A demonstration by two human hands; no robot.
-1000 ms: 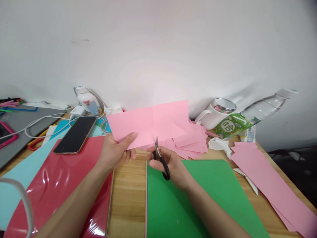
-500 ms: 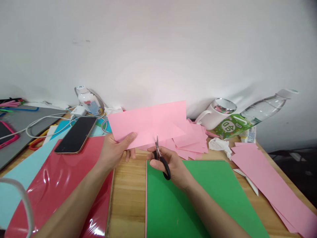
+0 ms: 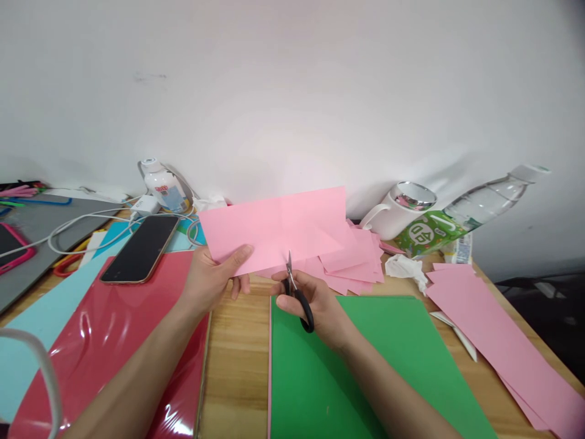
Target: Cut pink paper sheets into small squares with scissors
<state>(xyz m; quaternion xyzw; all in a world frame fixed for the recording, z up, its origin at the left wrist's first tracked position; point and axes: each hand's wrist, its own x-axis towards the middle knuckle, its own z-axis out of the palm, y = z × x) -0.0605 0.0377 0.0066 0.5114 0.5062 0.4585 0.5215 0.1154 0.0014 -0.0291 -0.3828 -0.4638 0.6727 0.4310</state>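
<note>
My left hand (image 3: 219, 274) pinches the lower left part of a pink paper sheet (image 3: 256, 228), its thumb in front and its fingers behind. The sheet is held up above the table with a faint crease near its middle. In my right hand (image 3: 320, 305) is a pair of scissors (image 3: 297, 296) with black handles. Their blades point up at the lower edge of the sheet, near the crease, and overlap it in view. Behind the sheet's lower right lies a loose pile of pink paper pieces (image 3: 351, 256).
Green paper (image 3: 365, 366) lies under my right arm, a shiny red pack (image 3: 137, 329) under my left. A black phone (image 3: 141, 250) rests on the pack. At the back stand a white bottle (image 3: 167, 186), a mug (image 3: 395, 210) and a leaning clear bottle (image 3: 491, 198). Pink strips (image 3: 493, 335) lie right.
The right end of the pink sheet has shifted very slightly to the right. Both hands and the scissors hold almost the same place.
</note>
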